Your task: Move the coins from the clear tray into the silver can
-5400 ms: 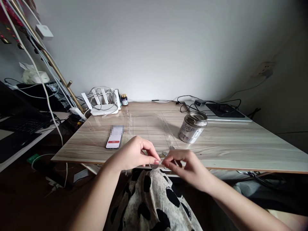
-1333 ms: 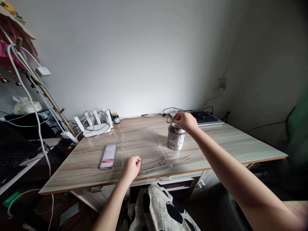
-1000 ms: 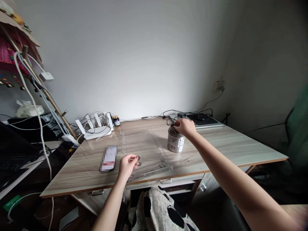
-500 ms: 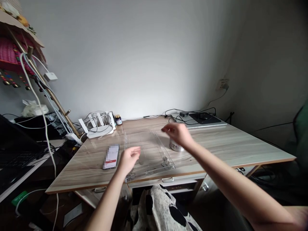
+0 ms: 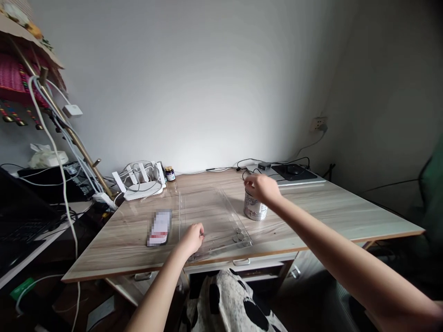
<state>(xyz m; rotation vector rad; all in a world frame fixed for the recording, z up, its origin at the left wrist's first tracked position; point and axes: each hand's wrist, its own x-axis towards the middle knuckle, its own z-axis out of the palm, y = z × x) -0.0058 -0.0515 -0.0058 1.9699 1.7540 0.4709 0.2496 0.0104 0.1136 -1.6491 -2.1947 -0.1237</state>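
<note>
A clear plastic tray (image 5: 226, 251) lies on the desk in front of me. Several round silver coin-like discs (image 5: 238, 234) sit in its near right corner. My left hand (image 5: 192, 239) reaches low over the tray's left side, fingers curled together and pointing down; whatever is between them is hidden. Just right of the tray stands a printed can (image 5: 255, 210), upright. Over the can's top is my right hand (image 5: 263, 186), its fingers bent and pinched at the rim. I cannot make out anything in them, and the hand covers the can's mouth.
A phone (image 5: 159, 228) lies left of the tray. Behind it are a white router (image 5: 143, 190) with cables and a small dark jar (image 5: 170, 174). At the back right, a laptop (image 5: 301, 182) carries a black mouse (image 5: 294, 169) on a dark pad.
My left hand has lowered toward the tray, its fingers curling downward. My right hand has moved slightly right, to the can's top, and more of the can now shows.
</note>
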